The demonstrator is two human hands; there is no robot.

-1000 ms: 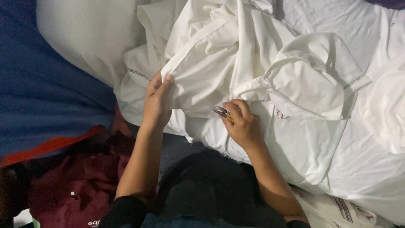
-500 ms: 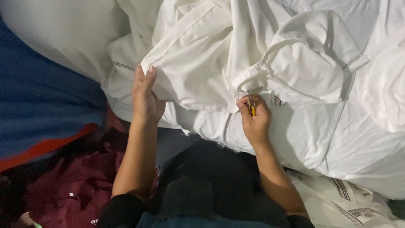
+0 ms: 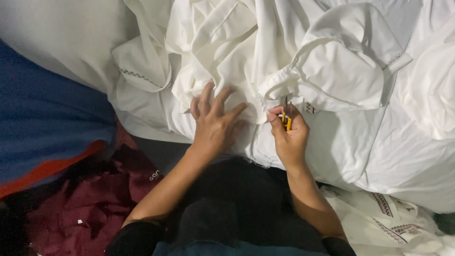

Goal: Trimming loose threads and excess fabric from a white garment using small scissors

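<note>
Head view, left hand (image 3: pixel 215 124) flat on white cloth (image 3: pixel 332 142), right hand (image 3: pixel 288 137) pinching yellow snips (image 3: pixel 286 117) (tips up)

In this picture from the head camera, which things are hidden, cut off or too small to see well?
- Yellow tool: head view, mostly covered by the right hand; only thin tips show, too small to tell what they touch.
- White fabric: runs past the top and right edges; folds hide its shape.
- Left hand: lies flat on the fabric; whatever is under the palm is hidden.
- Dark red cloth: dim, cut by the bottom edge.
</note>
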